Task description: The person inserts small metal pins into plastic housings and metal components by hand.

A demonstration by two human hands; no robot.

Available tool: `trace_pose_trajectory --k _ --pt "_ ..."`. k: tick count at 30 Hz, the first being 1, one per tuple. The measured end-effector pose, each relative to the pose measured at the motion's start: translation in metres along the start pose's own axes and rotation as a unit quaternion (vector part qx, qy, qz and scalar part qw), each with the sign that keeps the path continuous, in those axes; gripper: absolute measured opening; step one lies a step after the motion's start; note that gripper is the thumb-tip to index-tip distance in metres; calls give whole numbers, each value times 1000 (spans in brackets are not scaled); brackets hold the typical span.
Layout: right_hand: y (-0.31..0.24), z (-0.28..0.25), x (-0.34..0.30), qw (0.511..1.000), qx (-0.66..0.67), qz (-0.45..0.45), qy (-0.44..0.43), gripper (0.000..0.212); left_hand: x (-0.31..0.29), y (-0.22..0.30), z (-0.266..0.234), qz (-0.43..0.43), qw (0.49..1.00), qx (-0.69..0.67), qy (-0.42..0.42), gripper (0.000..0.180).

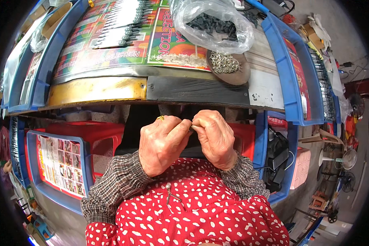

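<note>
Left hand (pixel 162 141) and right hand (pixel 212 137) meet in front of the table (pixel 197 89), just off its near edge, with the thumb and forefinger of each pinched together and the other fingers curled. Between the touching fingertips shows a small dark piece (pixel 192 128) (too small to tell what it is), gripped by both hands. A yellow ring (pixel 161 118) sits on a finger of the left hand.

Close to the table's near edge, right of its middle, a brown dish (pixel 238 78) holds a heap of small metal pieces (pixel 224 62). Behind it on the table, a clear plastic bag (pixel 242 35) lies open around black pieces (pixel 212 25). Toward the table's far left side, slim pieces with dark ends (pixel 129 30) lie in a row on a colourful printed sheet (pixel 102 55).

At the table's right end stands a blue tray (pixel 281 61). Below the table's near edge, a blue bin (pixel 87 168) of printed cards (pixel 63 158) stands to the left, near a red stool (pixel 92 128).
</note>
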State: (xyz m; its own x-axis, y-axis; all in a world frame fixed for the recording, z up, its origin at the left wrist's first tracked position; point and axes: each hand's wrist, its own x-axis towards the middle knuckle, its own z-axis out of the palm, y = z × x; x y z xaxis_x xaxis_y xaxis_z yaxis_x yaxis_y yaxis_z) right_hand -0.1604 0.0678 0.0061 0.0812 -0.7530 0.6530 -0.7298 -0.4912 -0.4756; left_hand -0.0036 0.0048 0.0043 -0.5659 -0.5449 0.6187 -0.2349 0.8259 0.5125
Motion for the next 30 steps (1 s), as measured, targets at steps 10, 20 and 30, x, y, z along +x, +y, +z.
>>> trace_pose_trajectory --k 10,20,30 --pt "-4 -1 -6 988 84 131 10 17 -1 -2 1 9 1000 7 -18 29" --pt "-3 5 -9 987 66 138 42 16 -8 0 4 -22 999 -2 -35 31" --pt "-8 -8 -1 782 398 474 -79 21 -4 1 3 -28 999 -12 -28 29"
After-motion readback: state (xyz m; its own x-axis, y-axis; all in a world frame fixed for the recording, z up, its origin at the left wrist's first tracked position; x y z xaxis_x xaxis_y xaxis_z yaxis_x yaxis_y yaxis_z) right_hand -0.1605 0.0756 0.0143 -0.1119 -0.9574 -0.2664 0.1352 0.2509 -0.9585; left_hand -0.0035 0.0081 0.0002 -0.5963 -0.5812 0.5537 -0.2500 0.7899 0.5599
